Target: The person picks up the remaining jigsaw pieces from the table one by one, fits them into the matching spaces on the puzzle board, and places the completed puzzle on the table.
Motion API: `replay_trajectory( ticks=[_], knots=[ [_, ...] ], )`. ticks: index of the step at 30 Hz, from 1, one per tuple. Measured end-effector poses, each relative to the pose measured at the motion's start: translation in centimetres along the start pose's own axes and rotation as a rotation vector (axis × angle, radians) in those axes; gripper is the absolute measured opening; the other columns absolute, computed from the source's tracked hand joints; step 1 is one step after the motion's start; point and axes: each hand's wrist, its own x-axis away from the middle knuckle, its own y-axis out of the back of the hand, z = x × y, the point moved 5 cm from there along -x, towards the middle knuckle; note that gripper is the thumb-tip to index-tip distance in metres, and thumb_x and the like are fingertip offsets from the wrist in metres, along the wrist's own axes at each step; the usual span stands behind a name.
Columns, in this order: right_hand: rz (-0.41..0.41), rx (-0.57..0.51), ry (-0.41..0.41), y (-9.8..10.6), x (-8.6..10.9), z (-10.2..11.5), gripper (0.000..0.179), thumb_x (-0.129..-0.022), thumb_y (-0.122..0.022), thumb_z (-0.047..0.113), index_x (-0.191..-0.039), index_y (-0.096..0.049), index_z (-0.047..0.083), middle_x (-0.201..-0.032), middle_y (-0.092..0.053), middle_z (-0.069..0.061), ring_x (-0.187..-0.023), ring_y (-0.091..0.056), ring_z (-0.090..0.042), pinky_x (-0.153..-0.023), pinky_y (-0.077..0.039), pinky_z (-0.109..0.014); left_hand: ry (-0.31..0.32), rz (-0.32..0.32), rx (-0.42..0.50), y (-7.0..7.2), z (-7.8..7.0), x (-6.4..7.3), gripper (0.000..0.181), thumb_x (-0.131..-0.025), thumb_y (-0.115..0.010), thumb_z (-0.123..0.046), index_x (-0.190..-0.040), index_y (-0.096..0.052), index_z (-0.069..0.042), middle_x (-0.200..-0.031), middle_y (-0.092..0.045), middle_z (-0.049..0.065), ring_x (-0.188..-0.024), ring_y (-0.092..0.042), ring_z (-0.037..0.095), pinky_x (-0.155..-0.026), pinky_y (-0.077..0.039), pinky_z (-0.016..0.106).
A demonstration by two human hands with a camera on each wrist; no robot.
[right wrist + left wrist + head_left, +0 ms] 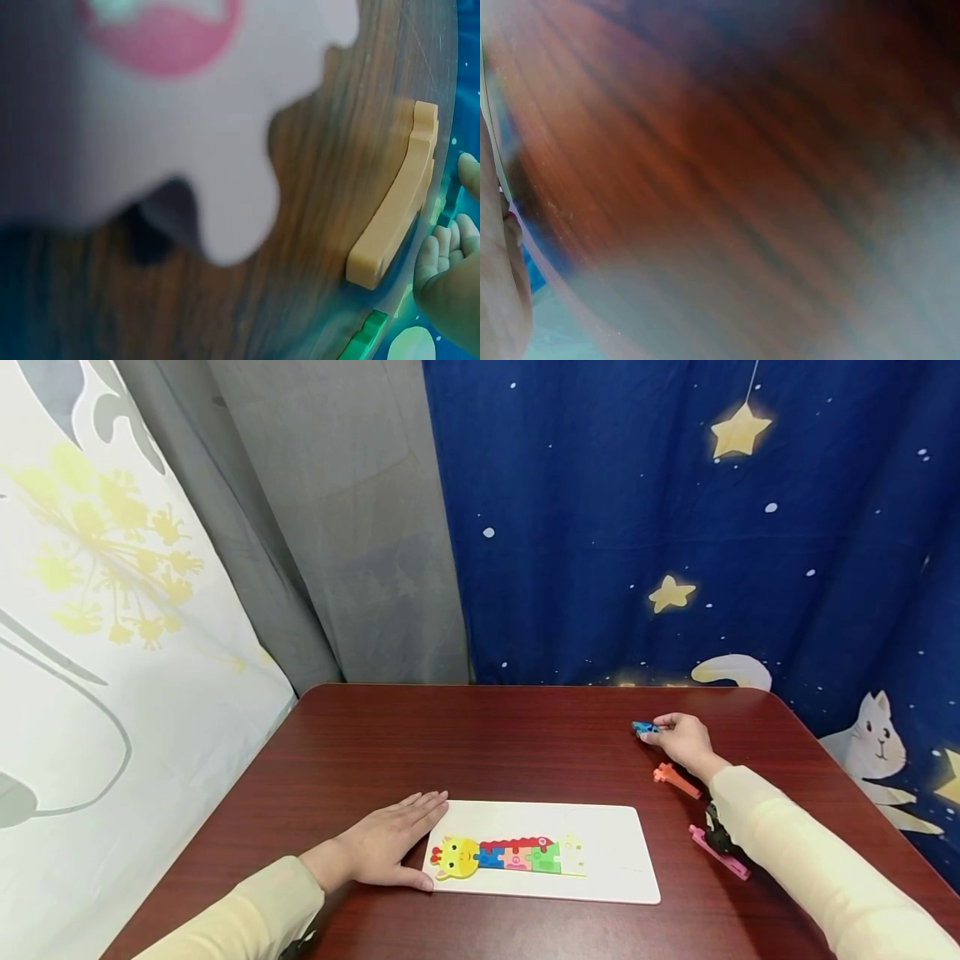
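Head: on red-brown wood-grain table (525, 743), before navy starry curtain (577, 527), R hand (681, 741) pinches small blue puzzle pc. (642, 727) nr. far edge; L hand (390, 843), fingers straight, touches white giraffe-puzzle board (615, 856) at L end. L wrist: table blurred. R wrist: long orange pc. (397, 202) lies nearby.

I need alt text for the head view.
A right hand pinches a small blue piece; a left hand touches a white rectangular board with an unfinished giraffe puzzle. An orange piece and a pink piece lie on a maroon table.
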Motion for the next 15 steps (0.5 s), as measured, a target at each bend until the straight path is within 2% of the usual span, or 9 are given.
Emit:
replay_trajectory(
  ticks=[15],
  knots=[
    [-0.015,0.0,0.099,0.15,-0.13,0.48,0.044,-0.087,-0.075,0.02,-0.118,-0.061,-0.008,-0.11,-0.064,-0.023,-0.097,-0.061,-0.032,-0.082,-0.052,-0.042,0.0,0.003,0.005,-0.03,0.04,-0.02,0.107,-0.083,-0.037,-0.082,-0.155,-0.019,-0.006,-0.16,-0.018,0.008,-0.145,-0.019,0.02,-0.116,-0.02,0.038]
  ],
)
